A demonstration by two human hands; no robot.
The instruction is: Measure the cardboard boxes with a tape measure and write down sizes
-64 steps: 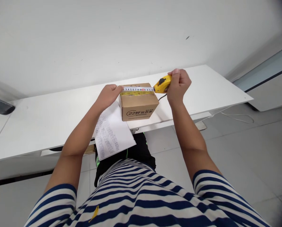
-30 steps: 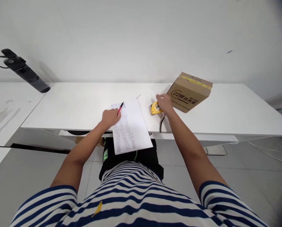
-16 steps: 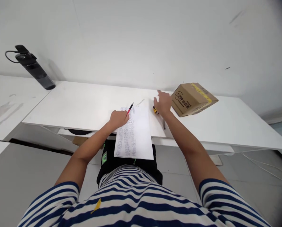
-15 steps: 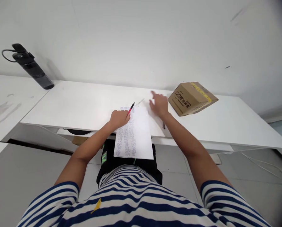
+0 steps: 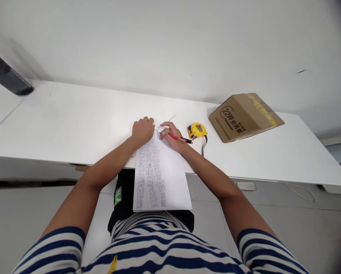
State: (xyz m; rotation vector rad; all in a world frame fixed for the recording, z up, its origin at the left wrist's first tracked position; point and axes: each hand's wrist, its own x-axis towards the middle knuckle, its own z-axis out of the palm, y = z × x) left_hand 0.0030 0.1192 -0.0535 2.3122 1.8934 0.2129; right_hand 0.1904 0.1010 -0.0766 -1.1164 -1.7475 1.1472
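Note:
My right hand (image 5: 170,134) grips a red pen (image 5: 181,139), its tip down on the top of a sheet of paper (image 5: 159,179) covered in columns of small writing. My left hand (image 5: 142,130) rests with curled fingers on the sheet's upper left corner, holding it against the white table (image 5: 73,121). The sheet's lower half hangs over the table's near edge. Just right of my right hand lies a yellow tape measure (image 5: 197,130) with a dark wrist strap. Farther right a brown cardboard box (image 5: 244,116) with yellow tape stands on the table.
A dark bottle (image 5: 7,76) lies at the far left by the white wall. Black bag or clothing (image 5: 125,201) shows under the table edge. A cable (image 5: 301,192) runs on the grey tiled floor at right.
The right hand left the tape measure on the table and took the red pen from the left hand. The left hand now presses on the paper. The view has shifted closer.

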